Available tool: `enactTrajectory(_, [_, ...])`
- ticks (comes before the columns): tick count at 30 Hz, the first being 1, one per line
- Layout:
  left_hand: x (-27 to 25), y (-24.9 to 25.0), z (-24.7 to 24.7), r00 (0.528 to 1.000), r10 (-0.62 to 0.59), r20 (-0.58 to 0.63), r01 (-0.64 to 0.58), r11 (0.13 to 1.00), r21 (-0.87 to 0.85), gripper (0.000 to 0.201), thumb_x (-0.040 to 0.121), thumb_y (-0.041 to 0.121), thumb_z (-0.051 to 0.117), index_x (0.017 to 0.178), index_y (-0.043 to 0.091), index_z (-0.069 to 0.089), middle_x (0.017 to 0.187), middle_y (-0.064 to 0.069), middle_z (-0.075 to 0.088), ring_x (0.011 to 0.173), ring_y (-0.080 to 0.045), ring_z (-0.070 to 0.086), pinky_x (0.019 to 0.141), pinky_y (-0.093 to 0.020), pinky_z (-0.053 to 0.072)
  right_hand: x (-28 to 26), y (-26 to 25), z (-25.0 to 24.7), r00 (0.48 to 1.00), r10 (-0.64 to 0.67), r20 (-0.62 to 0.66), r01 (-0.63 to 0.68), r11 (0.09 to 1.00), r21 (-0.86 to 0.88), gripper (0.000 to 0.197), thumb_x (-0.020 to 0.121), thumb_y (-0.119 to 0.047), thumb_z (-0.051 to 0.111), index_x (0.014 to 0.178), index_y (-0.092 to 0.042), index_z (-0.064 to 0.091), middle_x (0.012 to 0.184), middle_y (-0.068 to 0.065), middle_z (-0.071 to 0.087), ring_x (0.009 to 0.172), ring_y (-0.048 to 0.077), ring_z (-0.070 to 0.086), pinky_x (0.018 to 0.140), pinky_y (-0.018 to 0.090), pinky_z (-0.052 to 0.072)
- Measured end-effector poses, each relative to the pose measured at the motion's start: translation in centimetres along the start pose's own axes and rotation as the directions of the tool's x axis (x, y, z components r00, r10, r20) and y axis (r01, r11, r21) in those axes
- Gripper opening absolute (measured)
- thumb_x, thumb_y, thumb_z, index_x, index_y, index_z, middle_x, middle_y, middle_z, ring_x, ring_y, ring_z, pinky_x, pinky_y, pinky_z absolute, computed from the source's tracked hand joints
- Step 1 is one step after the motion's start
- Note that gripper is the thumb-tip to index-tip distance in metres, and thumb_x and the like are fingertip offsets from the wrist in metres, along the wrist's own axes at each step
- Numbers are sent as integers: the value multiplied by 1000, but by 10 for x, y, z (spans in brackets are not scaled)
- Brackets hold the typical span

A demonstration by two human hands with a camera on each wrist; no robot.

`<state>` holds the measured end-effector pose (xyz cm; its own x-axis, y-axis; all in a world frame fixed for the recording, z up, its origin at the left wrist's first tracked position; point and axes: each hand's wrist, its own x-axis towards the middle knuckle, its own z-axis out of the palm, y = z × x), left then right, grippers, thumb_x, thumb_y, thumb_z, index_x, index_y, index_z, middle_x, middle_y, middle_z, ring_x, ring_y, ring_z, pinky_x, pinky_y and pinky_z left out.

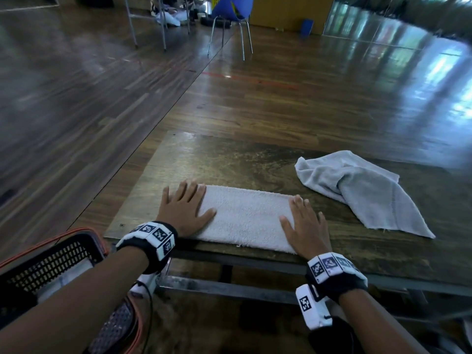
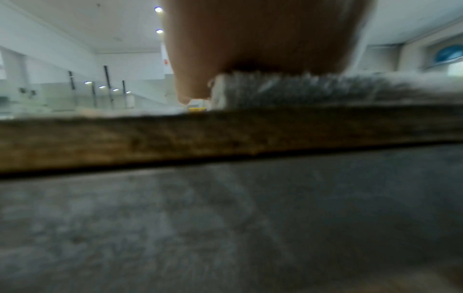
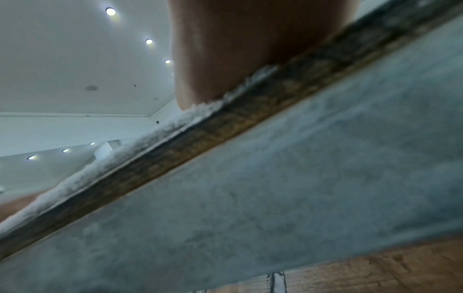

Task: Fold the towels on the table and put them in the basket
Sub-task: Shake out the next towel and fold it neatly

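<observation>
**Both palms flat on folded towel**

Head: your left hand (image 1: 185, 209) and right hand (image 1: 305, 224) lie spread, fingers straight, on the ends of the folded white towel (image 1: 245, 217) at the table (image 1: 229, 159) near edge. Grey towel (image 1: 367, 192) lies crumpled to the right, apart. Basket (image 1: 51, 259) sits low left. Wristbands (image 1: 153, 238) carry square coded markers, no readable text.

Left wrist: blurred; left hand (image 2: 263, 39) sits on the towel (image 2: 288, 87).

Right wrist: right hand (image 3: 250, 45) sits on the towel edge (image 3: 155, 134).

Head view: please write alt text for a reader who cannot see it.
Two flat hands, the left hand and the right hand, press the ends of a white folded towel at the near edge of a wooden table. A crumpled grey towel lies to the right; a black mesh basket sits lower left.
</observation>
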<state>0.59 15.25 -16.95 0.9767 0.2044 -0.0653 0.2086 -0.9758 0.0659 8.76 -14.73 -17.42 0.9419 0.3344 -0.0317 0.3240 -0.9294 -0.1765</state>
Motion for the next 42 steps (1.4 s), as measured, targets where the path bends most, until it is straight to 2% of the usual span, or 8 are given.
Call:
enactTrajectory(4, [-37, 19, -12, 970, 239, -44, -239, 971, -15, 57, 94, 52, 23, 144, 24, 23, 156, 1, 19, 145, -15, 14, 114, -48, 0, -8, -1, -2, 1000, -15, 12, 15, 998, 58, 65, 95, -52, 23, 150, -19, 9, 160, -2, 1, 147, 16, -2, 118, 44, 5])
enactTrajectory(8, [-73, 42, -13, 901, 432, 40, -433, 901, 14, 58, 89, 59, 14, 141, 33, 23, 152, -1, 29, 140, -19, 26, 111, -44, 21, -20, -9, -8, 997, -62, 36, 58, 993, 104, 69, 92, -58, 31, 148, -19, 19, 158, 3, 10, 145, 20, 9, 117, 44, 12])
enactTrajectory(18, [-32, -4, -32, 996, 90, -18, -85, 979, 187, 48, 93, 54, 30, 133, 30, 39, 147, -3, 35, 140, -24, 24, 113, -51, 12, -48, -32, -25, 948, -318, 2, 316, 945, 82, 50, 90, -57, 39, 126, -26, 53, 127, -5, 47, 122, 15, 37, 104, 38, 31])
enactTrajectory(20, [-37, 13, -32, 950, 308, -48, -305, 950, 66, 33, 92, 44, 37, 119, 30, 50, 131, 1, 50, 124, -21, 42, 109, -45, 29, -38, -29, -28, 963, -269, -25, 270, 962, 53, 46, 91, -53, 41, 124, -25, 54, 125, -4, 47, 120, 17, 38, 101, 38, 33])
enactTrajectory(24, [-63, 55, -26, 696, 714, -81, -706, 700, 108, 34, 80, 47, 50, 103, 25, 61, 101, 2, 63, 89, -15, 59, 75, -28, 51, -19, -20, -32, 992, -124, -15, 125, 990, 65, 38, 92, -48, 42, 117, -24, 59, 120, 0, 49, 117, 22, 41, 100, 40, 34])
enactTrajectory(34, [-69, 63, -17, 638, 701, -319, -746, 665, -34, 18, 72, 27, 72, 88, 19, 68, 85, 2, 68, 75, -16, 65, 61, -20, 49, -20, -20, -28, 1000, -19, 5, 18, 967, 256, 17, 86, -38, 55, 86, -22, 60, 97, -4, 55, 100, 16, 47, 92, 38, 40])
enactTrajectory(39, [-89, 83, -36, 658, 608, -444, -740, 631, -233, 18, 80, 29, 70, 95, 19, 71, 85, 4, 73, 70, -10, 66, 57, -18, 49, -31, -8, -64, 996, 72, 49, -86, 738, 670, 10, 84, -24, 58, 81, -15, 56, 77, 2, 61, 68, 12, 58, 60, 28, 44])
enactTrajectory(42, [-103, 105, -55, 740, 409, -534, -667, 544, -509, 17, 86, 31, 63, 102, 28, 69, 92, 17, 71, 76, 4, 63, 64, -12, 49, -50, 1, -90, 998, 68, 6, -33, 403, 915, 11, 88, -14, 53, 92, -19, 61, 86, 4, 63, 65, 5, 60, 58, 22, 48])
